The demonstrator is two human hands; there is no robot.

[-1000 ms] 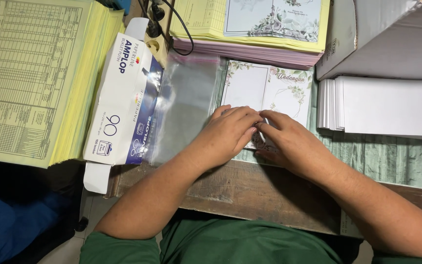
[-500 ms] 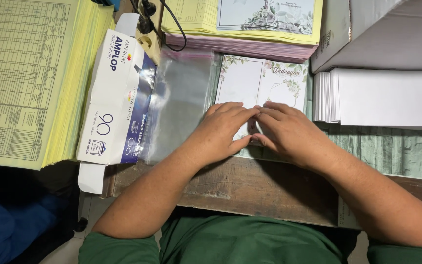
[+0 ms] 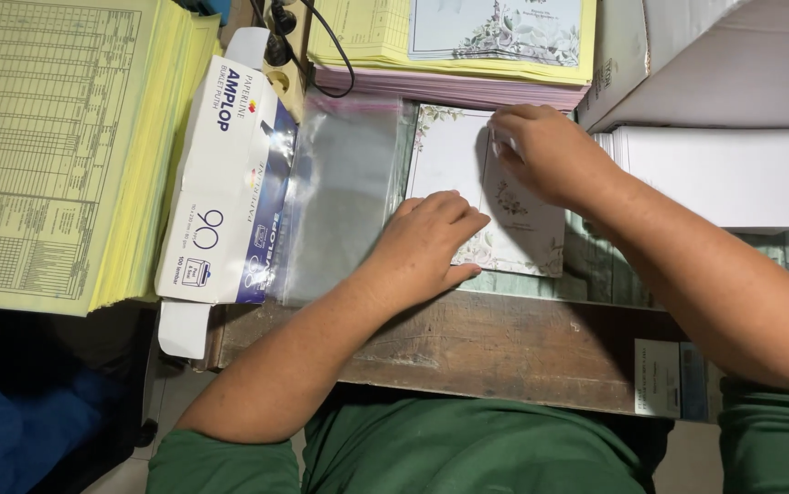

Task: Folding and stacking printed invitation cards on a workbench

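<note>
The left hand lies flat, steadying the floral card; the right hand fingertips pinch its folded flap.

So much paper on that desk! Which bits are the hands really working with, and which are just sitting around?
In hand:
- floral card, folded, white with a leafy border
- left hand, pressing flat on the card's near part
- right hand, at the card's far edge

Lying about:
- clear plastic sleeves, beside the card
- envelope box
- yellow printed forms
- stack of white sheets
</note>
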